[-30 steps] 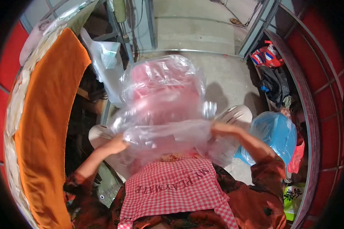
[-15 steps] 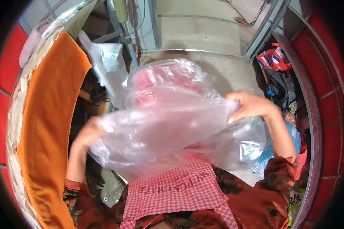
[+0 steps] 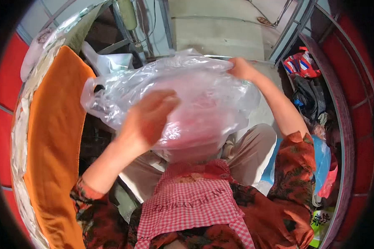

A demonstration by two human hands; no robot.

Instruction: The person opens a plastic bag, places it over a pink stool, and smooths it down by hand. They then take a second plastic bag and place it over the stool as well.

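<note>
The bag (image 3: 203, 83), a clear, crumpled plastic one, is held up in the air in front of the chest, above the knees, spread between the two hands. The right hand (image 3: 240, 68) is at its upper far edge, fingers closed on a pinch of the plastic, arm stretched forward. The left hand (image 3: 150, 119) lies against the near side of the bag, lower and closer to the body, fingers (image 3: 168, 99) loosely together and bent a little. The view is blurred there, so whether they grip the film or only press on it cannot be told. Something pink shows through the plastic, either inside or behind it. Below the bag hangs a red checked apron (image 3: 191, 203). An orange cloth (image 3: 50, 145) lies along the left. A white bag (image 3: 108, 63) sits beyond the left hand, and a blue bag (image 3: 322, 154) lies by the right elbow on the floor (image 3: 216, 29).
</note>
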